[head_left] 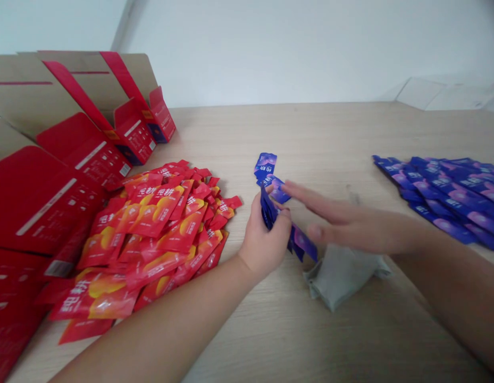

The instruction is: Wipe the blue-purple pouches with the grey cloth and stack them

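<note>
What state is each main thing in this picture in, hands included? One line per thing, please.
Left hand: closed on blue packets
Held blue packets: bunched together, tilted
Right hand: open, fingers extended, slightly blurred
Red packets: loosely heaped, overlapping
Red boxes: standing, flaps raised
Blue packets at right: lying overlapped
Grey-green item: crumpled, on the table

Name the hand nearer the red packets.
Left. The left hand is just right of the red packets; the right hand is farther right, beyond the left hand.
</note>
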